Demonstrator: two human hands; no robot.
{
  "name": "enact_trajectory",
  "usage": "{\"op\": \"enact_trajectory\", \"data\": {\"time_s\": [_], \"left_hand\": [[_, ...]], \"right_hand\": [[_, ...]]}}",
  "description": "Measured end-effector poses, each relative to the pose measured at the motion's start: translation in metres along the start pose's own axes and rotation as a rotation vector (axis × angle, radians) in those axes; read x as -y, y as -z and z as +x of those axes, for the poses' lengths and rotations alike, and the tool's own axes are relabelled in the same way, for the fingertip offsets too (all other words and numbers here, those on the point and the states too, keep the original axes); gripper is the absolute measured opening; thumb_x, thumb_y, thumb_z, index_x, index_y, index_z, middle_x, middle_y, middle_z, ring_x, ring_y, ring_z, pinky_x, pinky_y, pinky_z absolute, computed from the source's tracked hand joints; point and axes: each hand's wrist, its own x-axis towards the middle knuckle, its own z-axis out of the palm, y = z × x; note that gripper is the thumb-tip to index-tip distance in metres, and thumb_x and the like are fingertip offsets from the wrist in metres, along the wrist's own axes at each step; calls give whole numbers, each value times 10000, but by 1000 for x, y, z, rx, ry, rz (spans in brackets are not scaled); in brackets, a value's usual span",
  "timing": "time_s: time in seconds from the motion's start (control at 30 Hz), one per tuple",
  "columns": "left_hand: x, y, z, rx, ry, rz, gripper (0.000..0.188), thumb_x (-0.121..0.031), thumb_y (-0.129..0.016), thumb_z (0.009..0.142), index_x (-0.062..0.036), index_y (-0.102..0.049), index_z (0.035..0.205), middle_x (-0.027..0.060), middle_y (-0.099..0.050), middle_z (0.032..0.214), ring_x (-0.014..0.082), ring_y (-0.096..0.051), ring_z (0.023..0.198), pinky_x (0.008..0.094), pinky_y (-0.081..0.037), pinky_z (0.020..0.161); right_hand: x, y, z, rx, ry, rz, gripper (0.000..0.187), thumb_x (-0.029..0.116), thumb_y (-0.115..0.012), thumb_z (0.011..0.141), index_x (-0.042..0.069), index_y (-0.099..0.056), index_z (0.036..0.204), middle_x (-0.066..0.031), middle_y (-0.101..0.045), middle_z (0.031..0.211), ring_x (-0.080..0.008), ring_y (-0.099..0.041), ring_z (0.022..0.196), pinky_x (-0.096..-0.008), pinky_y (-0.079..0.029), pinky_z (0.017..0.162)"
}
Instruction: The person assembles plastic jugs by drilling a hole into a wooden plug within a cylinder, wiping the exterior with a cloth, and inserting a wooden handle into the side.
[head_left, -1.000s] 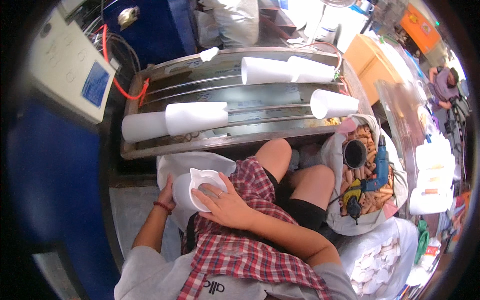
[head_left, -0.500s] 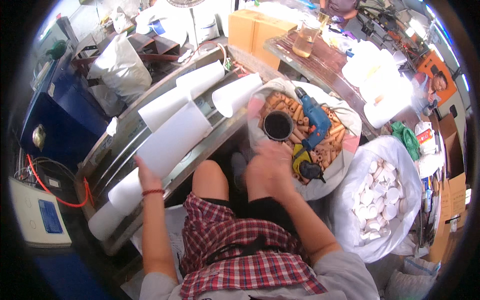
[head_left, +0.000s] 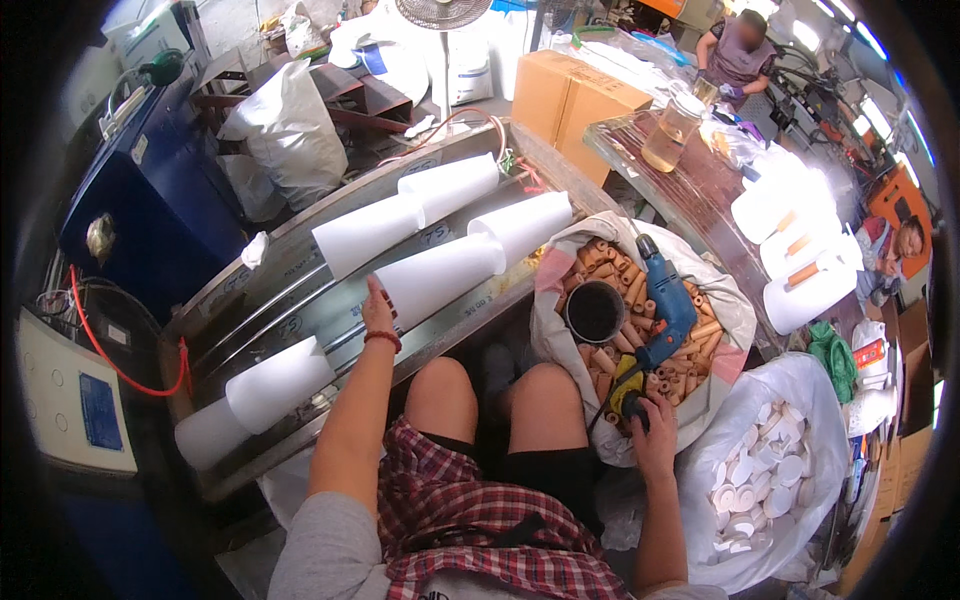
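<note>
My left hand (head_left: pixel 379 312), a red bead bracelet at its wrist, is closed at the near end of a white tapered tube (head_left: pixel 435 277). That tube meets another white tube (head_left: pixel 530 228) in the metal trough (head_left: pixel 285 440). My right hand (head_left: pixel 655 432) is closed around the black end of a yellow-and-black tool (head_left: pixel 627 385), whose exact kind I cannot make out. The tool lies on the sack (head_left: pixel 560 262) of brown rolls (head_left: pixel 628 285), beside a blue drill (head_left: pixel 668 305) and a cup of dark material (head_left: pixel 595 310).
More white tubes (head_left: pixel 278 380) lie along metal rods (head_left: pixel 275 325) in the trough. A sack of white discs (head_left: pixel 765 470) stands to the right. A wooden table (head_left: pixel 625 150) bears a jar (head_left: pixel 672 132) and white rolls. A blue machine (head_left: pixel 150 225) stands left; two people are farther off.
The white tube at my left hand has come down into line with the tube beyond it. My right hand has moved from above my knee to the yellow-and-black tool. The view has shifted.
</note>
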Motion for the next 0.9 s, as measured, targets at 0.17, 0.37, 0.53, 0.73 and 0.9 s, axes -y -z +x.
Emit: {"op": "enact_trajectory", "data": {"time_s": [0.17,0.37,0.53,0.73,0.9], "left_hand": [[-14,93,40,212,-280,852,507,-500,-519,882,-1,-606,866,141,-648,850,259,-635,774,355,-503,688],[-77,125,-19,534,-566,1773,339,-374,-612,832,-43,-606,907,182,-627,991,351,-610,865,429,-485,756],[-101,82,-62,662,-485,1210,304,-324,-620,830,-34,-634,918,162,-646,926,315,-622,862,395,-486,748],[-82,20,-219,1240,-55,119,344,-221,-572,894,-33,-523,1178,109,-590,1125,189,-577,986,292,-465,845],[-118,28,-270,1042,141,51,245,-215,-515,925,-60,-528,1114,102,-588,1069,186,-577,974,317,-472,855]], "right_hand": [[-23,-9,-4,-282,-230,580,219,33,-544,868,-15,-560,1081,-127,-590,1099,-237,-562,1009,-318,-421,915],[24,13,5,-409,-350,1330,212,89,-491,920,11,-538,1112,-129,-591,1127,-182,-567,1015,-287,-465,864],[57,18,15,-363,-300,1542,176,111,-489,926,39,-520,1084,-139,-589,1143,-213,-596,993,-283,-529,710],[146,28,25,-69,-34,1693,211,143,-511,905,28,-520,1081,-165,-612,1074,-249,-601,977,-368,-478,897],[191,-4,31,205,330,959,133,56,-549,890,16,-526,1015,-143,-616,1078,-208,-595,979,-308,-461,868]]}}
